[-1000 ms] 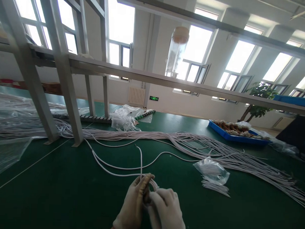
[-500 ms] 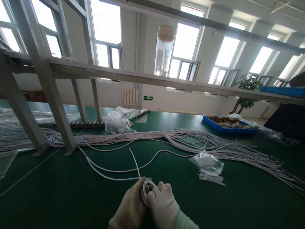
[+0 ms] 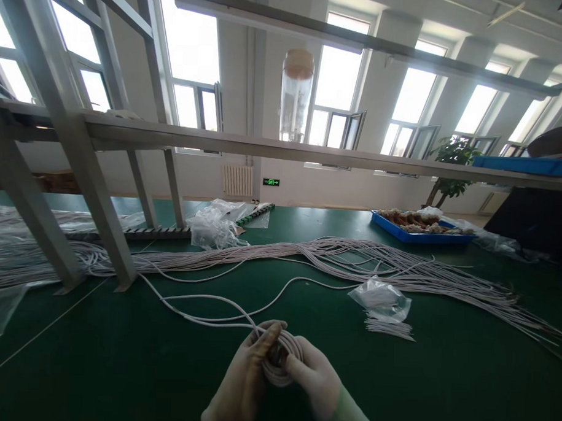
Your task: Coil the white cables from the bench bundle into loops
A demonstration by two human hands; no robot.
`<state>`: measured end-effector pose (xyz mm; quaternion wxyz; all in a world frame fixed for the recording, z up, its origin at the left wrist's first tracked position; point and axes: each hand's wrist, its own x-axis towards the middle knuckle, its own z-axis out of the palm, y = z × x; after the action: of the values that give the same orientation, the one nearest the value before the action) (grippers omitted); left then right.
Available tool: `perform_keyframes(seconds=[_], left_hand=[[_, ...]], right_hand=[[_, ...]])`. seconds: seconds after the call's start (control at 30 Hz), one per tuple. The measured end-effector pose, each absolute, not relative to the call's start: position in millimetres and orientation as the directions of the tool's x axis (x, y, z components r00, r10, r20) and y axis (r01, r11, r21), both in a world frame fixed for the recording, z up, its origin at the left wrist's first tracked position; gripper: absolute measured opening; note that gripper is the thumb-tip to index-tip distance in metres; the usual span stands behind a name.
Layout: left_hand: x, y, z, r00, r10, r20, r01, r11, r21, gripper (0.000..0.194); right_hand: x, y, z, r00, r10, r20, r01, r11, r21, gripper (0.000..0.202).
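Observation:
Both hands wear pale gloves and meet at the bottom centre, around a small round coil of grey-white cable (image 3: 279,377). My left hand (image 3: 245,378) grips the coil's left side, its thumb across the top. On the right side, my right hand (image 3: 316,372) pinches the coil with its fingertips reaching into the middle. Something dark with a bit of red shows inside the coil, too small to make out. Loose cable strands (image 3: 207,321) run from the coil leftward to a long cable bundle (image 3: 261,249) lying across the green table (image 3: 165,366).
A clear bag (image 3: 383,298) and short white strips (image 3: 390,328) lie right of the hands. Behind the bundle are crumpled plastic (image 3: 216,223) and a blue tray (image 3: 422,238). Metal posts (image 3: 94,198) stand at left, and a shelf (image 3: 246,145) with a bottle (image 3: 296,94) crosses above.
The coil now faces the camera more openly and looks wider. My right hand has shifted slightly right. The strand that rose upright from the coil now arches leftward.

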<state>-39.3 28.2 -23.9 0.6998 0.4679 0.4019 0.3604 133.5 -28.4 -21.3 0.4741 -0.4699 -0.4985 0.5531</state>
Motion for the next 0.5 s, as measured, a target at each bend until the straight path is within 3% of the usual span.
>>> perform_keyframes(seconds=[0.1,0.2,0.37,0.5], left_hand=[[-33,24,-16,0.439,0.836,-0.329,-0.209,0.451,0.868,0.036],[-28,21,-7,0.409,0.797,-0.444,-0.259,0.568,0.781,0.034],[-28,22,-1,0.345,0.801,-0.489,-0.176,0.567,0.805,0.031],[-33,25,-12,0.354,0.826,-0.438,-0.116,0.504,0.856,0.046]], right_hand=[[125,-30,-25,0.116,0.992,-0.041,0.378,-0.082,-0.922,0.034],[119,-30,-26,0.210,0.977,-0.047,0.563,-0.160,-0.811,0.034],[116,-30,-24,0.190,0.972,-0.137,0.447,-0.210,-0.870,0.040],[115,-33,-22,0.099,0.986,-0.138,0.304,-0.162,-0.939,0.034]])
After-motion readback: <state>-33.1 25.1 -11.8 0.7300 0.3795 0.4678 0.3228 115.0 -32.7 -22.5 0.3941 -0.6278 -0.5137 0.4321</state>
